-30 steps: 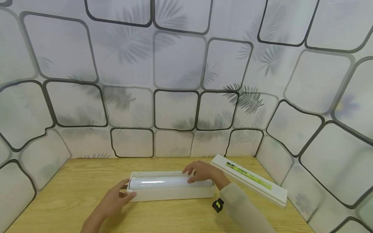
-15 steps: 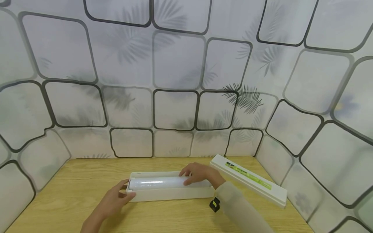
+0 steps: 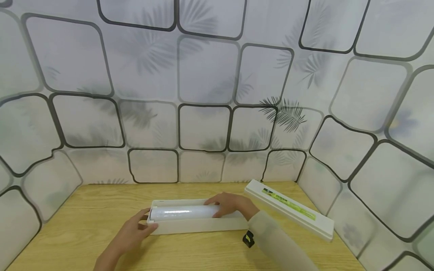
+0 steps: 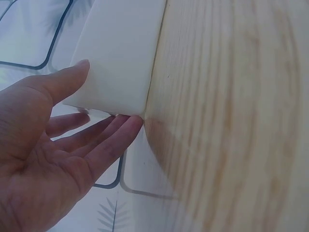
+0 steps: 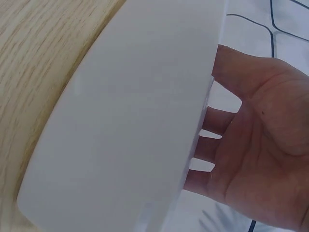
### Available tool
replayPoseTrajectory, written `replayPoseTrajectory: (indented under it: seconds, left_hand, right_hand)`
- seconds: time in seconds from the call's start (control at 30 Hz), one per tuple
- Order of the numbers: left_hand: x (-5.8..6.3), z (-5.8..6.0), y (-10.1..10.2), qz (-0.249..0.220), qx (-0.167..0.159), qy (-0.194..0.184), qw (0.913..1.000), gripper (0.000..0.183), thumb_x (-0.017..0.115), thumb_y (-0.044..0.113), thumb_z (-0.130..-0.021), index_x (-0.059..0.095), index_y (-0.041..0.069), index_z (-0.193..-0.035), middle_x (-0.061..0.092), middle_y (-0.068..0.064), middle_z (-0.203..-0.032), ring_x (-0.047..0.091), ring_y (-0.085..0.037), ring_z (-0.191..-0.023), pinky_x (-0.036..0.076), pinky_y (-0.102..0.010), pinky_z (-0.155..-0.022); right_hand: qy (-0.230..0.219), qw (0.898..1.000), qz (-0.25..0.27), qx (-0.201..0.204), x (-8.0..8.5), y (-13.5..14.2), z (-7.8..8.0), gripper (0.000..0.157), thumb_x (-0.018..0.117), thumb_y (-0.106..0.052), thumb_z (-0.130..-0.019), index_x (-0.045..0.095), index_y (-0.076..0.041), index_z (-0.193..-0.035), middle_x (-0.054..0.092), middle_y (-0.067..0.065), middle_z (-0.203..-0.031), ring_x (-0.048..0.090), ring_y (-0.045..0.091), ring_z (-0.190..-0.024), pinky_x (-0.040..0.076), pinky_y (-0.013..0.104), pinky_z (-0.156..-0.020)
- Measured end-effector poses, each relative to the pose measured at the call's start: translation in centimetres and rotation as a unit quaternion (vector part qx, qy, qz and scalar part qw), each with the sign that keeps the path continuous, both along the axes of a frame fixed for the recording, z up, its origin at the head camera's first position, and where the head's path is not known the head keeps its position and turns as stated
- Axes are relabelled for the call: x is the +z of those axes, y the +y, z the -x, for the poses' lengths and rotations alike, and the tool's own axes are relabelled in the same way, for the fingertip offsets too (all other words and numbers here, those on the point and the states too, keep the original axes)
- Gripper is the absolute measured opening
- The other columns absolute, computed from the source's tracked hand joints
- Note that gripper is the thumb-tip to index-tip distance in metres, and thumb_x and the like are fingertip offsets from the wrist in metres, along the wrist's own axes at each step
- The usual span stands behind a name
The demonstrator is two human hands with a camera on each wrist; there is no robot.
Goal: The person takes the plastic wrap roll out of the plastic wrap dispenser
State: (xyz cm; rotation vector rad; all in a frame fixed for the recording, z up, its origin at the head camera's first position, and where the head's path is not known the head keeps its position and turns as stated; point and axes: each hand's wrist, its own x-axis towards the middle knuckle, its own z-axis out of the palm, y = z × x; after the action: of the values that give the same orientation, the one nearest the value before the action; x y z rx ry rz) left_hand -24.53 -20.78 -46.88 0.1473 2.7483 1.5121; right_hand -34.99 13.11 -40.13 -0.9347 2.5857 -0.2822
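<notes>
A long white open-topped box (image 3: 200, 227) lies crosswise on the table, and in it sits a roll of cling film (image 3: 183, 212). My left hand (image 3: 132, 231) holds the box's left end, the thumb at the front corner and the fingers against the end wall. The left wrist view shows those fingertips (image 4: 133, 124) touching the box end. Reaching over the box's far right part, my right hand (image 3: 234, 205) grips the roll, thumb on the near side and fingers beyond it. In the right wrist view the box wall (image 5: 120, 111) hides the fingertips.
A white lid (image 3: 288, 209) with a green label lies slanted on the table, right of the box. The wooden table (image 3: 101, 203) meets a patterned curtain (image 3: 203, 128) at the back and sides. A small black device (image 3: 248, 239) hangs at my right wrist.
My right hand has slid slightly left along the roll and settled lower round it. The left hand, box and lid have stayed where they were.
</notes>
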Motion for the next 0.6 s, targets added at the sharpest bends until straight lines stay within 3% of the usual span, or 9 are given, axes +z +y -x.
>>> replayPoseTrajectory:
  seconds: [0.23,0.6]
  left_hand:
    - [0.0,0.0,0.0,0.003,0.000,0.002,1.0000,0.068,0.074,0.026,-0.096,0.045,-0.003,-0.150,0.063,-0.030,-0.133,0.073,-0.030,-0.101,0.063,-0.037,-0.080]
    - [0.2,-0.3,-0.1,0.005,-0.005,0.006,1.0000,0.078,0.075,0.027,-0.095,0.036,-0.002,-0.156,0.058,-0.036,-0.138,0.074,-0.033,-0.102,0.063,-0.040,-0.082]
  right_hand:
    - [-0.005,0.999,0.010,0.038,-0.1,0.6,0.2,0.059,0.070,-0.023,-0.100,0.049,-0.028,-0.155,0.052,0.006,-0.158,0.051,0.026,-0.143,0.045,0.045,-0.117]
    - [-0.025,0.998,0.043,0.028,-1.0,0.6,0.6,0.061,0.072,-0.021,-0.098,0.049,-0.031,-0.154,0.049,0.003,-0.160,0.047,0.024,-0.148,0.044,0.041,-0.119]
